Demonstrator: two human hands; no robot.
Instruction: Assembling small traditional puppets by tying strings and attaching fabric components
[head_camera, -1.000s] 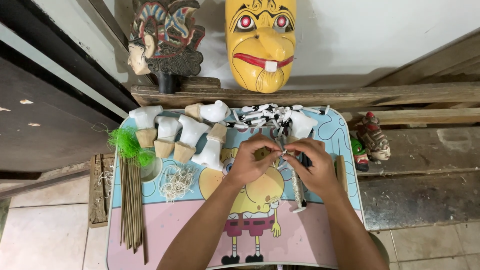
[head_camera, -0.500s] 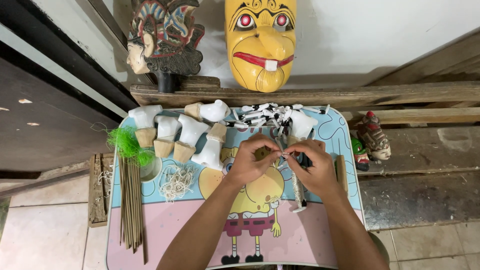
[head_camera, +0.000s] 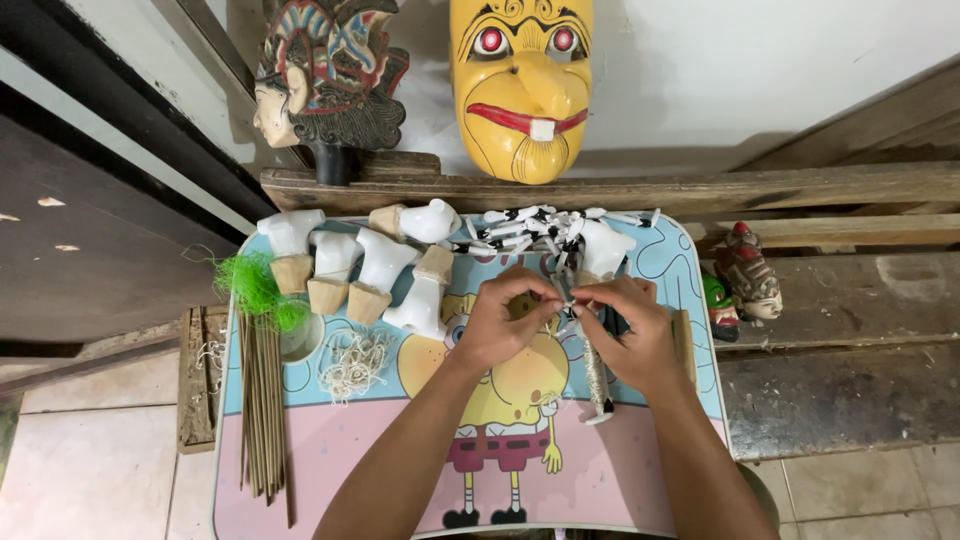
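Cartoon-printed table (head_camera: 330, 470) under a white wall (head_camera: 750, 60) bearing wooden masks (head_camera: 520, 85).

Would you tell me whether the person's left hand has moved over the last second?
No. The left hand sits at the same spot over the tray, just right of the white carved pieces, fingertips meeting the right hand.

Sticks (head_camera: 262, 410) lie left on the table (head_camera: 330, 470); torsos (head_camera: 360, 275) behind, perhaps touching.

A yellow mask (head_camera: 521, 85) hangs above 5 white carved pieces (head_camera: 360, 265), thin sticks (head_camera: 262, 410) and green fibre (head_camera: 255, 285).
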